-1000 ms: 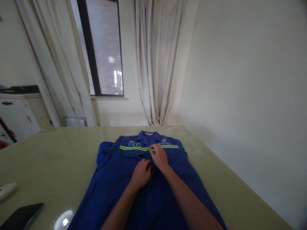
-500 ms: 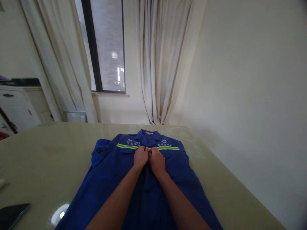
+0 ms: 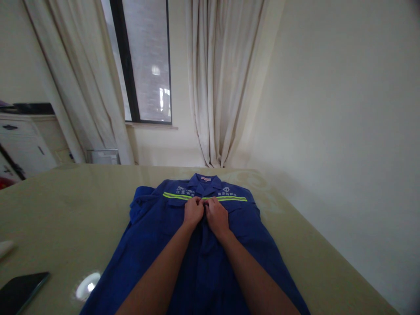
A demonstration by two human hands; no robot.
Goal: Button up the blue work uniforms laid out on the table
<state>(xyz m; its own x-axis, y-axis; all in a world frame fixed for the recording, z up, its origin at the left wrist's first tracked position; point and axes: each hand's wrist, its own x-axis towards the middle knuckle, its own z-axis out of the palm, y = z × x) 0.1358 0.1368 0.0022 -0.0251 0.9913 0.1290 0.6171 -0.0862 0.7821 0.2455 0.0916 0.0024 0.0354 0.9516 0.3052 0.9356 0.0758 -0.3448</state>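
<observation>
The blue shirt (image 3: 154, 238) lies flat on the counter (image 3: 65, 210), collar pointing away. Left hand (image 3: 193, 211) and right hand (image 3: 216, 215) sit side by side on its chest, each grip pinching the cloth.

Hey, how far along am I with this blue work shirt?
Done: the blue work shirt lies spread front-up on the table. In hand: left hand and right hand pinch its front opening at the reflective stripe. Left: probably the stretch up to the collar.
</observation>
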